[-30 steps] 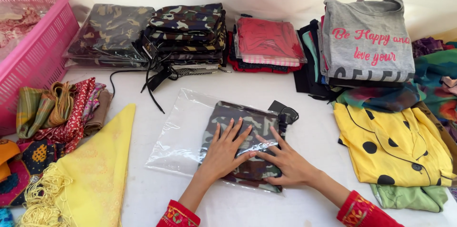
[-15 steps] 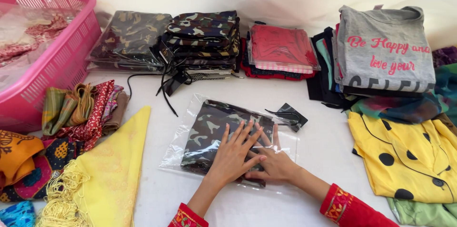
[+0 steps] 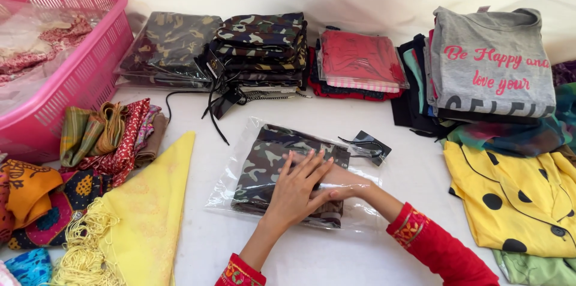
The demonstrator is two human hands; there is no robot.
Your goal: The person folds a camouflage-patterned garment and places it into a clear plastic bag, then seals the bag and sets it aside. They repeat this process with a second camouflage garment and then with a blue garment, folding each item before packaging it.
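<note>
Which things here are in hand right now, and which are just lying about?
In hand: left hand laid over right hand, both flat on the bagged camouflage garment.

Lying about: pink basket, yellow cloth, grey printed shirt, stacked camouflage garments, yellow dotted garment.

a white cloth-covered surface [image 3: 396, 142] carries everything. under the fingers [image 3: 303, 169] lies a clear bag with a folded camouflage garment [image 3: 264, 169]. beyond them sit camouflage stacks [image 3: 258, 46] and a red packet [image 3: 360, 58]. far left of them stands a pink basket [image 3: 90, 70], with folded scarves [image 3: 108, 133] and a yellow fringed cloth [image 3: 150, 208] nearer. to their right lie a yellow dotted garment [image 3: 516, 196] and a grey shirt pile [image 3: 492, 64].
</note>
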